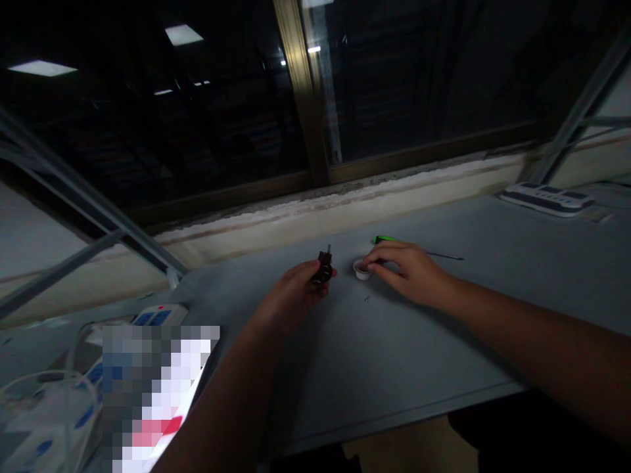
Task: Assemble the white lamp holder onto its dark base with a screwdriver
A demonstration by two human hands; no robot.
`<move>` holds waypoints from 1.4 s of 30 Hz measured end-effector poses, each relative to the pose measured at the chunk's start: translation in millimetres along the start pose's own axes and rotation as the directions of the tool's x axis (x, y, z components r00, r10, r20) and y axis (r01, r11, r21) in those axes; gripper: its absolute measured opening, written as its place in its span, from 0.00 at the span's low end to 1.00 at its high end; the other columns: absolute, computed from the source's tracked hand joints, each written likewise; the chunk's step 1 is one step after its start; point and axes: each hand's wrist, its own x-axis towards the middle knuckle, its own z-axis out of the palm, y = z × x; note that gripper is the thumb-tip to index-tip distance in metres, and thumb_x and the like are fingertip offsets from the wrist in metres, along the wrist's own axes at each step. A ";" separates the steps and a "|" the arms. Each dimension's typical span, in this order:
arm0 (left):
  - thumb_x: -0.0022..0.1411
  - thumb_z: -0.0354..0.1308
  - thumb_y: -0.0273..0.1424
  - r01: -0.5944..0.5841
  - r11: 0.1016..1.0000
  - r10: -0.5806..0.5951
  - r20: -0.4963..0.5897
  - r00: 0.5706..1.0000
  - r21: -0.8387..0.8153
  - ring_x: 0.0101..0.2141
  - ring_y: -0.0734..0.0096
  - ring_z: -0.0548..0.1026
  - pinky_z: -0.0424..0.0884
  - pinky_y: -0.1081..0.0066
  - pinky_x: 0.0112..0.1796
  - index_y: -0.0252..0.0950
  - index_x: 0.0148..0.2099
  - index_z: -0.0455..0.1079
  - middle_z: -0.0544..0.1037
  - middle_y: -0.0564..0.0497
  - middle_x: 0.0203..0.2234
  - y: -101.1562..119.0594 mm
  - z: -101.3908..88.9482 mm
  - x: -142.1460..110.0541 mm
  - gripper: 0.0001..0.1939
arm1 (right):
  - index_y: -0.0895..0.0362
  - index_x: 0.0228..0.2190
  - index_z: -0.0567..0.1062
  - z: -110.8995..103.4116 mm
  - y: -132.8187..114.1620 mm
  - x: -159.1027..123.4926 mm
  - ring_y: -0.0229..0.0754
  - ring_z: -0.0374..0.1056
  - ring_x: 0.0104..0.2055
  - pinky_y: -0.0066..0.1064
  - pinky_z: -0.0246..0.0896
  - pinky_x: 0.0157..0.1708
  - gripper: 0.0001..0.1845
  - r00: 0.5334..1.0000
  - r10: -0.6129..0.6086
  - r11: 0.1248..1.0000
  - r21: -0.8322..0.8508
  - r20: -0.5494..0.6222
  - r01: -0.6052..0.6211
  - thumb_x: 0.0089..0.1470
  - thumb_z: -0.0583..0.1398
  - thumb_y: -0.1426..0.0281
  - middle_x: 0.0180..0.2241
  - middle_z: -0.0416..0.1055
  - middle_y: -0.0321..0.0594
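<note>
My left hand (298, 289) is closed around a small dark brown part (324, 268) with a thin metal pin (328, 249) standing up from its top. To its right, a small white round cup (363, 270) rests on the table. The fingertips of my right hand (407, 269) are drawn together at the cup's right rim, partly inside it; whatever they pinch is too small to make out. A tiny screw (367, 299) lies just in front of the cup. Behind my right hand is a screwdriver with a green and black handle (383, 240), its metal shaft (446, 255) pointing right.
Power strips (160, 316) and white cables (69, 368) crowd the table's left side, beside a blurred-out bright screen (170, 387). A white and grey power strip (547, 199) sits at the back right. Grey metal frames (106, 220) and a window wall (236, 233) bound the grey table (374, 368).
</note>
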 end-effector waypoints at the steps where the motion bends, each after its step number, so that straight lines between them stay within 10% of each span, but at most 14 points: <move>1: 0.60 0.70 0.37 0.010 1.000 -0.009 0.036 0.999 -0.014 0.34 0.70 0.77 0.73 0.69 0.40 0.30 0.48 0.78 0.82 0.43 0.39 0.5 1.3 -1.5 0.18 | 0.56 0.41 0.81 0.8 1.7 0.5 0.41 0.74 0.42 0.36 0.68 0.46 0.10 0.998 0.064 0.995 0.080 -0.015 -0.063 0.66 0.59 0.68 0.39 0.79 0.41; 7: 0.51 0.76 0.29 0.003 1.000 -0.009 0.254 0.967 0.027 0.44 0.63 0.81 0.75 0.61 0.51 0.34 0.48 0.77 0.82 0.47 0.41 -4.9 7.3 -7.3 0.21 | 0.57 0.37 0.80 12.3 -1.4 2.2 0.37 0.75 0.34 0.32 0.70 0.38 0.11 0.957 0.284 0.781 0.566 0.052 -0.263 0.57 0.68 0.63 0.33 0.79 0.39; 17: 0.47 0.78 0.25 -0.116 0.990 0.077 0.383 0.921 0.080 0.39 0.71 0.79 0.73 0.69 0.44 0.37 0.46 0.75 0.81 0.52 0.38 -18.0 13.8 -3.5 0.24 | 0.57 0.35 0.81 18.8 -15.1 1.5 0.37 0.75 0.34 0.30 0.70 0.35 0.11 0.951 0.279 0.683 0.668 0.134 -0.295 0.53 0.70 0.62 0.33 0.80 0.40; 34: 0.49 0.77 0.23 -0.183 0.979 0.134 0.399 0.907 0.086 0.40 0.73 0.78 0.71 0.72 0.43 0.38 0.46 0.73 0.79 0.53 0.40 -19.0 14.2 -3.2 0.23 | 0.57 0.35 0.82 13.9 -13.3 -0.3 0.37 0.74 0.36 0.32 0.68 0.40 0.07 0.992 0.116 0.842 0.525 0.052 -0.126 0.55 0.69 0.66 0.33 0.79 0.40; 42: 0.50 0.77 0.25 -0.213 0.969 0.150 0.392 0.908 0.122 0.38 0.74 0.76 0.71 0.72 0.43 0.38 0.46 0.73 0.79 0.53 0.39 -18.0 14.4 -2.7 0.22 | 0.55 0.34 0.82 14.2 -11.1 2.3 0.41 0.75 0.43 0.37 0.70 0.47 0.07 0.992 0.103 0.788 0.604 0.068 -0.123 0.56 0.69 0.65 0.37 0.80 0.42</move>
